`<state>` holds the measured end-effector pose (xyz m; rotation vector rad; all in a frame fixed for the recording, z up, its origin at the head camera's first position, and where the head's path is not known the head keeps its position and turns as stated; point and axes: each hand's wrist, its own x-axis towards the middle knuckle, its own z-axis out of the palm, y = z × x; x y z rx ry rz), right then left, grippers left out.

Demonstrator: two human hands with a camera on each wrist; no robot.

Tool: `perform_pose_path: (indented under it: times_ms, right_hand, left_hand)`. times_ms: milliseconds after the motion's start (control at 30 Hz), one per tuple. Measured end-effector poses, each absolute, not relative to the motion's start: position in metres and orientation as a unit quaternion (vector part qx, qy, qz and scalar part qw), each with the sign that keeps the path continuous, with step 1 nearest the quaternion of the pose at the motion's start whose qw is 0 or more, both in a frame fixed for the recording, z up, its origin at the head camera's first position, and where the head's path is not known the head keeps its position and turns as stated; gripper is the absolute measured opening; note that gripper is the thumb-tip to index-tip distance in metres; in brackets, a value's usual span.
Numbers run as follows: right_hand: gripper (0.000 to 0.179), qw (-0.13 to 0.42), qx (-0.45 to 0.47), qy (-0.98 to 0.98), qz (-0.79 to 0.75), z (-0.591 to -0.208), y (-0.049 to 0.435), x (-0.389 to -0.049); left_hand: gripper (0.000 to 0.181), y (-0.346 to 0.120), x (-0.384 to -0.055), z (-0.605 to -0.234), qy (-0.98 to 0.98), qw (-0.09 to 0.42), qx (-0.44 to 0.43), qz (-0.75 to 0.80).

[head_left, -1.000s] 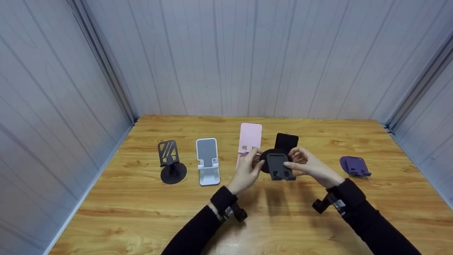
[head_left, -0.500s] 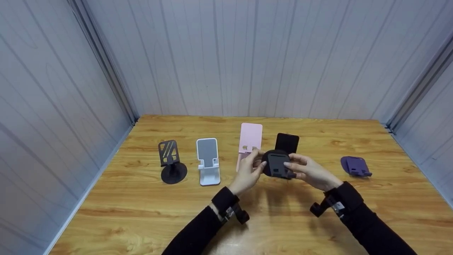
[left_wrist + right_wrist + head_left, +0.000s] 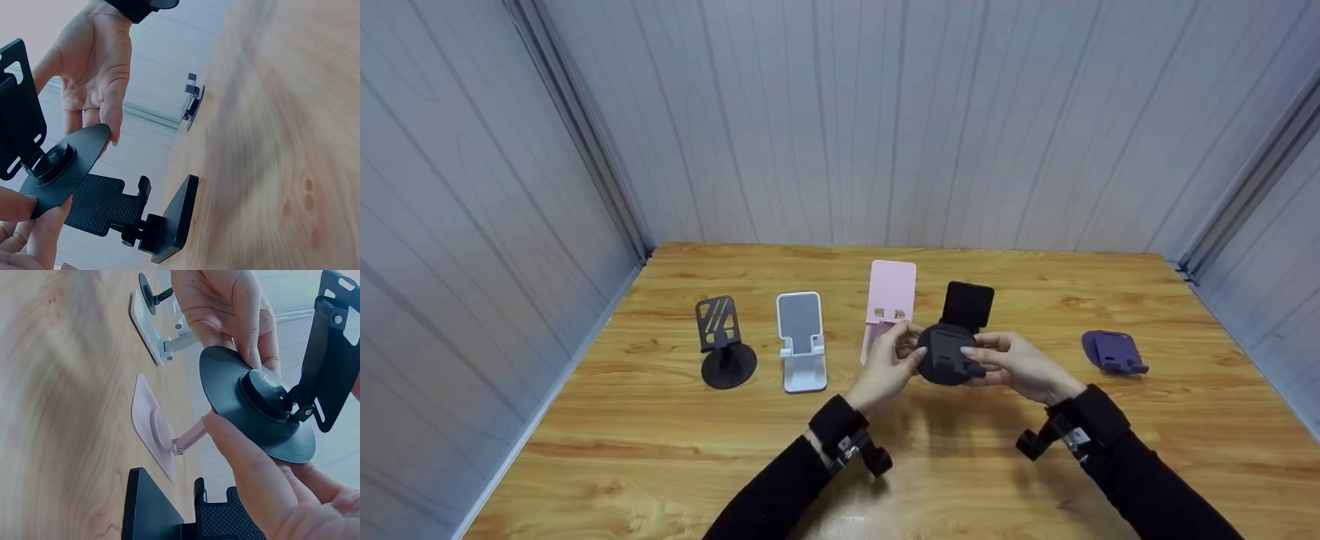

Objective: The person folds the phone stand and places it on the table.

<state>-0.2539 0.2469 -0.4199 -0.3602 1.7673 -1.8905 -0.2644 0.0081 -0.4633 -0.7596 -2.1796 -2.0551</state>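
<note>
A black folding phone stand [image 3: 949,352] with a round disc base is held up above the table between both hands. My left hand [image 3: 887,366] pinches the left edge of the disc base [image 3: 84,154] between thumb and fingers. From the other side my right hand [image 3: 1027,367] grips the stand, its thumb against the slotted plate and its fingers at the disc. In the right wrist view the plate [image 3: 332,360] stands out from the disc on its hinged arm. Behind the hands, a second black phone stand [image 3: 968,304] with a textured plate stands on the table.
Left of the hands on the wooden table [image 3: 675,450] stand a pink phone stand [image 3: 892,283], a white one with a grey pad [image 3: 800,322] and a dark slotted one on a round base [image 3: 727,366]. A purple folded stand [image 3: 1116,351] lies right. Panelled walls enclose the table.
The right hand's fingers have settled round the held stand's lower right side. The stand's plate has tilted and looks shorter in the head view. The stands on the table have not moved.
</note>
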Motion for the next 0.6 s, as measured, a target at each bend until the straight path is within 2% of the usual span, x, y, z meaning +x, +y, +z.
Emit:
perform_pose_path:
  times_ms: [100, 267, 367, 467, 600]
  right_hand:
    - [0.063, 0.259, -0.132, 0.656, -0.697, -0.4186, 0.2465, -0.2536]
    - [0.051, 0.266, -0.132, 0.666, -0.684, -0.4172, 0.2486, -0.2542]
    - [0.058, 0.270, -0.138, 0.682, -0.666, -0.4167, 0.2511, -0.2549]
    - [0.063, 0.270, -0.143, 0.690, -0.656, -0.4162, 0.2530, -0.2559]
    - [0.056, 0.266, -0.155, 0.692, -0.653, -0.4156, 0.2538, -0.2566]
  left_hand:
    - [0.018, 0.0086, -0.2634, -0.4626, -0.690, 0.012, -0.239, -0.683]
    - [0.019, 0.0090, -0.2618, -0.4603, -0.680, -0.007, -0.232, -0.696]
    - [0.019, 0.0089, -0.2620, -0.4595, -0.672, -0.019, -0.230, -0.704]
    - [0.020, 0.0084, -0.2623, -0.4579, -0.661, -0.047, -0.212, -0.718]
    - [0.024, 0.0059, -0.2622, -0.4538, -0.639, -0.098, -0.163, -0.745]
